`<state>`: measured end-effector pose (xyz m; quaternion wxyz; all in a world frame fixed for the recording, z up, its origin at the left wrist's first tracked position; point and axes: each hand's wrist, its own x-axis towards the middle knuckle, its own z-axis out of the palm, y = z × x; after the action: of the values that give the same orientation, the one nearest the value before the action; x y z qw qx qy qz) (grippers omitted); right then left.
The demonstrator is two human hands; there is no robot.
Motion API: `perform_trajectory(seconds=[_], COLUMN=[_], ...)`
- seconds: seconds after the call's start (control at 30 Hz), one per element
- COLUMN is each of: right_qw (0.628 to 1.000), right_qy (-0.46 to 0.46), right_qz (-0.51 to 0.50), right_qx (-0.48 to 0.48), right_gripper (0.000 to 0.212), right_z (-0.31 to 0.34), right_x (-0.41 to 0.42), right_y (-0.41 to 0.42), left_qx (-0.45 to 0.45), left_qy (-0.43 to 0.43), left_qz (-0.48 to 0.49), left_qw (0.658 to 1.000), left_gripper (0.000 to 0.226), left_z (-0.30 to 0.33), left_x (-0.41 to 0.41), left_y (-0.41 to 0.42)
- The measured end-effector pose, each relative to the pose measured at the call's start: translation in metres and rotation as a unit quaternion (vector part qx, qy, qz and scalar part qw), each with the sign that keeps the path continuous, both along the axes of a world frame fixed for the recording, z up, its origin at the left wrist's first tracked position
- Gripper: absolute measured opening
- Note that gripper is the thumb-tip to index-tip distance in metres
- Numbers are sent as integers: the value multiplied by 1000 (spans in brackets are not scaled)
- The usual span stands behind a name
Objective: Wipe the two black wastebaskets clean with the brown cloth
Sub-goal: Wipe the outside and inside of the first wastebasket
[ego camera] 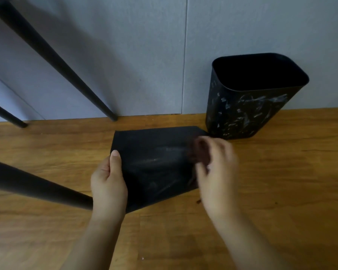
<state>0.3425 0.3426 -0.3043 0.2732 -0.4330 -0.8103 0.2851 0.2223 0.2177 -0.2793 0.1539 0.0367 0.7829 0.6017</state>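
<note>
One black wastebasket [154, 162] lies on its side on the wooden floor in the middle of the view, faint pale smears on its upturned face. My left hand [108, 180] grips its left edge, thumb on top. My right hand [215, 168], blurred, presses a bunched brown cloth [198, 151] against the basket's right part. A second black wastebasket [246, 114] stands upright against the wall at the right, its front covered in white streaks and flecks.
Black furniture legs [53, 61] slant down at the left, another leg [37, 186] crosses just left of my left hand. A grey wall [144, 55] closes the back. Wooden floor [281, 191] stretches to the right and front.
</note>
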Motion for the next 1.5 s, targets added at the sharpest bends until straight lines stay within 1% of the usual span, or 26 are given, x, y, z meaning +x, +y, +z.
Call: perform_trajectory(seconds=[0.03, 0.07, 0.13, 0.17, 0.23, 0.3, 0.33, 0.37, 0.4, 0.47, 0.53, 0.6, 0.63, 0.7, 0.77, 0.8, 0.87, 0.9, 0.93, 1.03, 1.13, 1.2, 1.3, 1.33, 1.43, 1.5], right_qw=[998, 995, 996, 998, 1000, 988, 979, 972, 971, 982, 998, 997, 994, 994, 998, 1000, 990, 984, 981, 985, 987, 989, 991, 992, 993, 994], right_qy=[13, 13, -1, -1, -4, -14, -16, -18, -18, -15, -9, 29, 46, 48, 35, 27, 6, -2, -4, 7, 8, 19, 36, 46, 84, 98], right_qz=[-61, -95, -91, -66, 29, 146, 186, 204, 201, 142, 28, -71, -97, -101, -44, 11, 122, 155, 167, 153, 142, 132, 115, 109, 82, 47], right_qx=[-15, -16, -11, -14, -4, 46, 82, 112, 129, 120, 54, -4, -14, -20, -13, 8, 72, 93, 97, 85, 73, 64, 51, 45, 11, 3], right_gripper=[58, 57, 59, 62, 69, 74, 75, 75, 74, 75, 73, 63, 61, 62, 68, 69, 70, 71, 71, 69, 74, 70, 62, 60, 57, 55], right_z=[-4, -5, -2, 1, 7, 7, 4, 0, -5, -16, -21, -21, -21, -17, -11, -9, -8, -9, -10, -10, -7, -3, 1, 1, -2, -1], right_x=[4, 6, 3, -1, -10, -13, -11, -7, -2, 9, 17, 21, 20, 13, 2, -2, -4, -5, -4, -6, -12, -17, -23, -24, -24, -22], right_y=[7, 10, 2, -9, -36, -53, -54, -50, -43, -26, -9, 1, 1, -9, -30, -42, -55, -55, -52, -45, -44, -42, -40, -39, -37, -36], left_qx=[3, 3, -3, -5, -8, -2, 5, 11, 15, 23, 28, 23, 19, 13, 10, 9, 1, -2, -6, -24, -110, -150, -111, -107, -134, -116], left_qy=[0, 1, 3, -1, -18, -40, -50, -58, -64, -69, -71, -68, -66, -68, -77, -82, -85, -85, -85, -86, -41, -8, 65, 99, 204, 232], left_qz=[-2, -7, -17, -19, -15, -7, -6, -7, -7, -8, -4, -1, -2, -3, -1, 0, 1, 3, 3, -16, -90, -127, -146, -150, -144, -132], left_qw=[1000, 1000, 1000, 1000, 1000, 999, 999, 998, 998, 997, 997, 997, 998, 998, 997, 997, 996, 996, 996, 996, 989, 981, 981, 978, 959, 957], left_gripper=[38, 38, 39, 41, 43, 43, 42, 39, 36, 32, 31, 31, 31, 32, 32, 31, 31, 32, 32, 35, 48, 49, 34, 32, 36, 37], left_z=[1, 3, 4, 4, 5, 6, 7, 7, 7, 7, 7, 6, 6, 7, 8, 9, 10, 12, 13, 15, 12, 8, -1, -6, -20, -25], left_x=[1, 2, 3, 3, 2, 0, -1, -1, -1, -2, -5, -6, -6, -5, -5, -6, -9, -10, -11, -16, -21, -20, -15, -15, -17, -13], left_y=[1, 3, 7, 9, 11, 11, 10, 9, 8, 7, 7, 9, 10, 14, 17, 17, 18, 18, 18, 17, 12, 4, -11, -14, -17, -14])
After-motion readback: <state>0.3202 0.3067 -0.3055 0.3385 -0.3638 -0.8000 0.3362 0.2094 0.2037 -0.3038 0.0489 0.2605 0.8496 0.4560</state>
